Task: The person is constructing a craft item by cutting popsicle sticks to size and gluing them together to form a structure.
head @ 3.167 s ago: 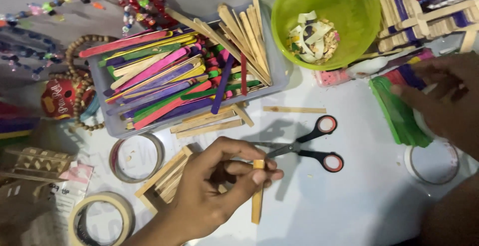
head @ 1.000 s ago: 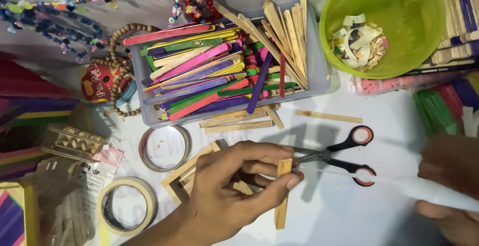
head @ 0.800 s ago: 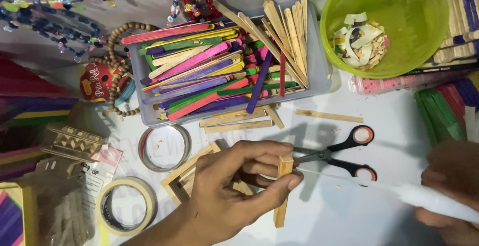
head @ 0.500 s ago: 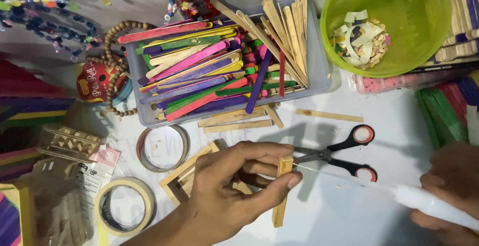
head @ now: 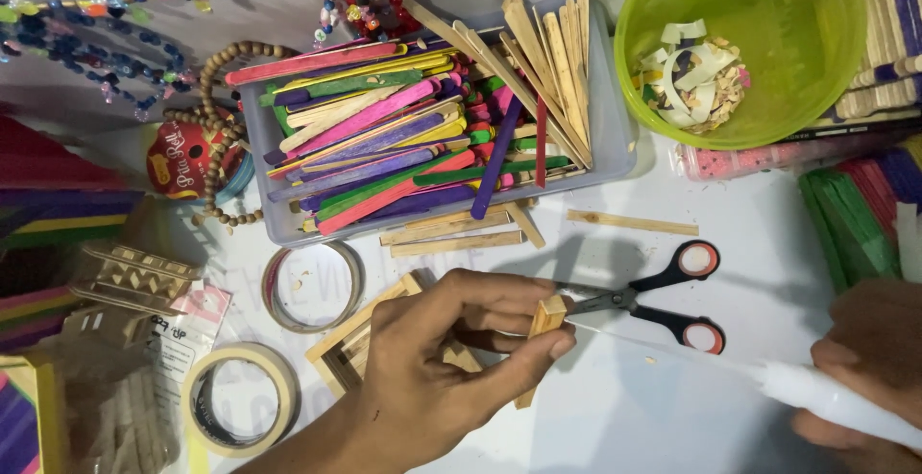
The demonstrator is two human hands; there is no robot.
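Crowded white tabletop (head: pixel 615 416), left hand (head: pixel 432 378) pinching stick (head: pixel 544 335)

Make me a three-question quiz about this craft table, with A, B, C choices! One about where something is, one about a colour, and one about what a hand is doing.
1. Where do the scissors lie?
A. In the green bowl
B. On the white table, right of the left hand
C. In the stick box

2. What colour is the bowl?
A. Green
B. Blue
C. Black

3. What is the left hand doing?
A. Lying flat and empty
B. Holding the scissors
C. Pinching a plain wooden stick piece

Answers: 1 B, they rest on the table beside the fingers. 2 A, it is bright lime green. 3 C, thumb and fingers grip the wood, while the right hand holds a white glue bottle.
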